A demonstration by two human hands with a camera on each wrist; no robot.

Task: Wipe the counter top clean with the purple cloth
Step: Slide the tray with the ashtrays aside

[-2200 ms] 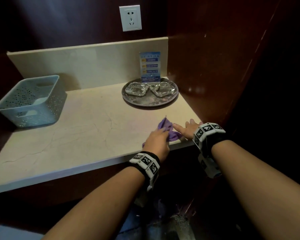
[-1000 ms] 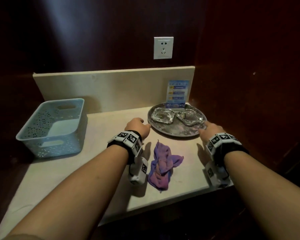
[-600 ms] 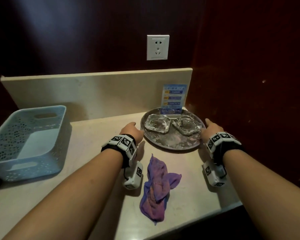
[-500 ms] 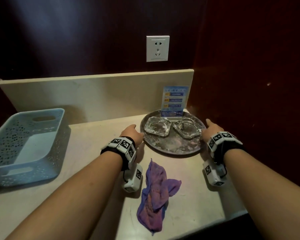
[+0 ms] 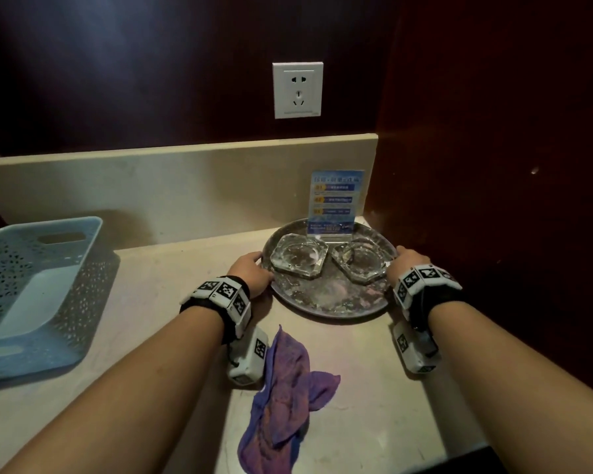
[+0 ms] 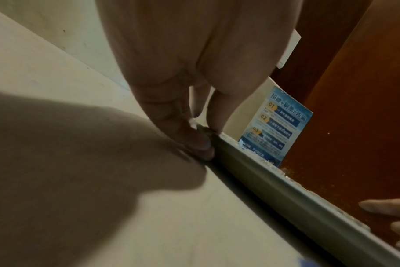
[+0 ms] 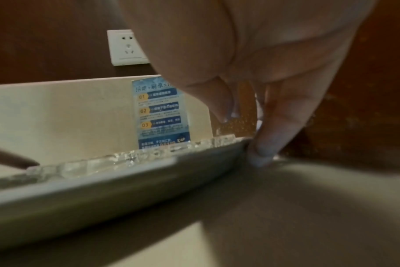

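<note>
Matt stone counter top (image 5: 172, 323), dull metal tray (image 5: 326, 299), glass ashtrays (image 5: 298, 256), perforated plastic basket (image 5: 31, 289).

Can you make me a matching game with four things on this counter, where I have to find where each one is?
Things:
1. purple cloth
2. blue basket
3. glass ashtrays
4. white socket

Places:
A. on the wall above the counter
B. on the round metal tray
C. at the left end of the counter
D. crumpled on the counter between the two arms

Pairs: 1-D, 2-C, 3-B, 4-A
</note>
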